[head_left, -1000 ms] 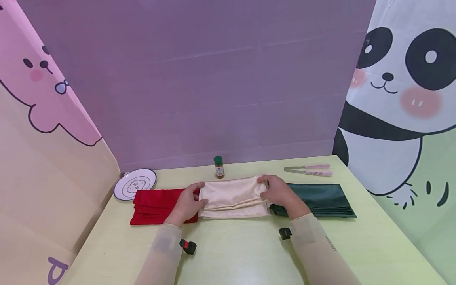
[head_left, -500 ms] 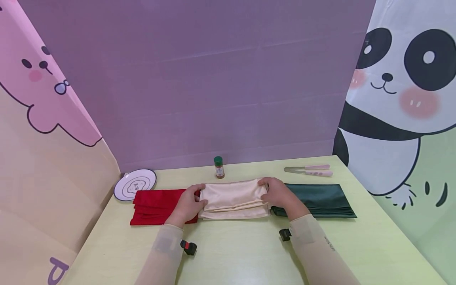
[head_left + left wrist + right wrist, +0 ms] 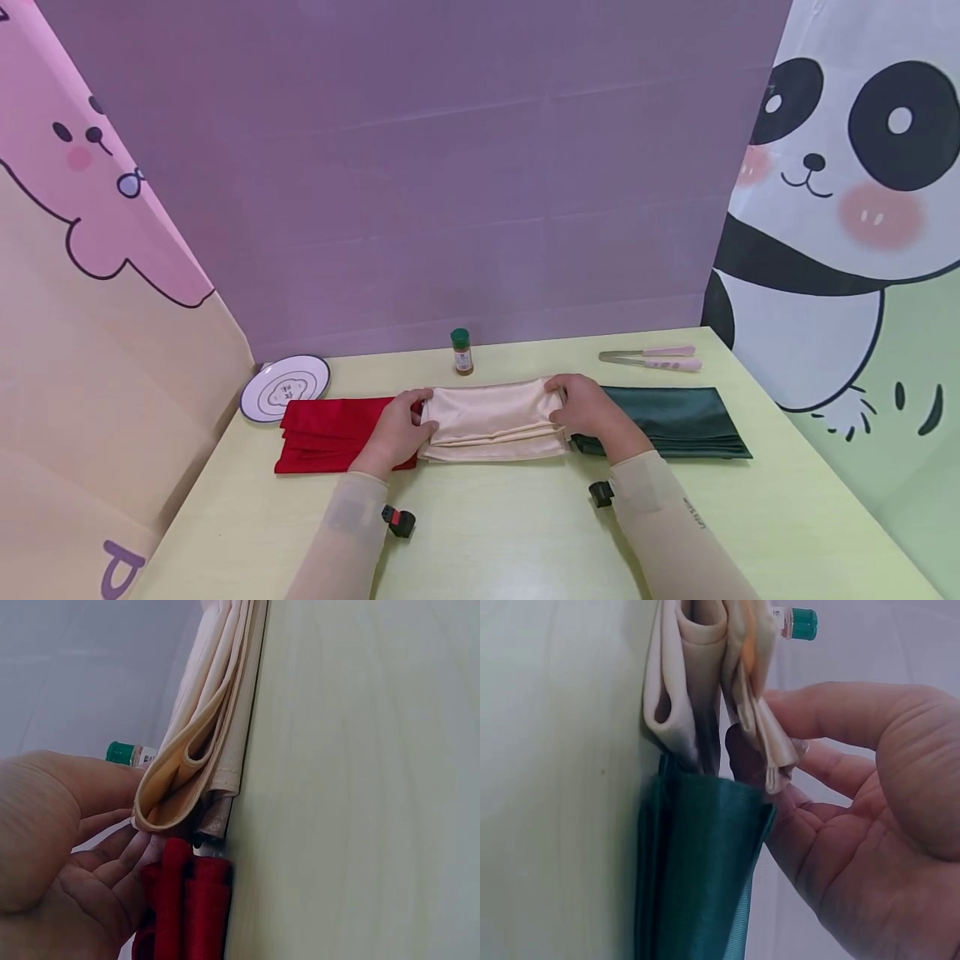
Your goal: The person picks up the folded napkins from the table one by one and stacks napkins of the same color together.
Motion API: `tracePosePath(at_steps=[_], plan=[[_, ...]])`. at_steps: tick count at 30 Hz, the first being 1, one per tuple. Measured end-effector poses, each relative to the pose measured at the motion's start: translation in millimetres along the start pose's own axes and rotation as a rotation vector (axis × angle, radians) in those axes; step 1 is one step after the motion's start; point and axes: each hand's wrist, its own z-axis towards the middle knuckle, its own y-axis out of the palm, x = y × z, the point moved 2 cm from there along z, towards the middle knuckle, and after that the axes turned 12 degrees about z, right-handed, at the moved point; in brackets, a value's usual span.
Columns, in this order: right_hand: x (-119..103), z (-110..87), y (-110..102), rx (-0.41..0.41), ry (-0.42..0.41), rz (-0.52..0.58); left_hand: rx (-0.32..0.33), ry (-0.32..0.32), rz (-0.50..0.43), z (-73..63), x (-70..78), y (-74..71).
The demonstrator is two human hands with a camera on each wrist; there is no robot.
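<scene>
A cream satin cloth point(image 3: 491, 414), folded into a layered strip, lies between both hands in the head view. My left hand point(image 3: 393, 431) holds its left end between thumb and fingers; the left wrist view shows the looped folds point(image 3: 176, 780) against the thumb. At the other end, my right hand point(image 3: 587, 411) pinches the upper layers, while the lower folds point(image 3: 676, 682) sit beneath in the right wrist view. A folded red cloth point(image 3: 330, 433) is partly behind my left hand. On the right, a folded dark green cloth point(image 3: 667, 421) meets the cream one.
A small green-capped bottle point(image 3: 462, 354) stands behind the cream cloth. At the back left is a white plate point(image 3: 258, 400) with a dark rim. Pink-handled tongs or knives point(image 3: 671, 364) lie at the back right. Purple backdrop point(image 3: 480, 208) borders the table's point(image 3: 487, 533) far edge.
The cream cloth's far edge has come down slightly toward the table, both hands moving with it. Over the last half second the hands and cloth have stayed nearly still.
</scene>
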Motion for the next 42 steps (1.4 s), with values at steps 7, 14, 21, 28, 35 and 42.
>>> tracePosePath(at_steps=[7,14,21,28,35,42], plan=[[-0.4,1.8,-0.2,-0.009,-0.001,-0.026,-0.002,0.006,0.018,2.2,0.1,0.6],[-2.9,1.5,-1.0,0.018,-0.009,-0.03,0.009,0.038,0.042,2.9,0.7,0.1],[-1.5,2.3,-2.5,0.024,-0.027,-0.045,0.014,0.026,0.077,4.3,0.9,-1.1],[-2.1,2.1,-3.2,0.03,-0.032,-0.068,0.017,0.042,0.103,2.7,4.0,-3.6],[-3.2,0.2,-3.1,0.059,-0.045,-0.1,0.037,0.055,0.11,0.3,6.2,-5.1],[-1.4,-0.5,-3.0,0.065,-0.041,-0.121,0.038,0.072,0.129,0.5,4.7,-3.0]])
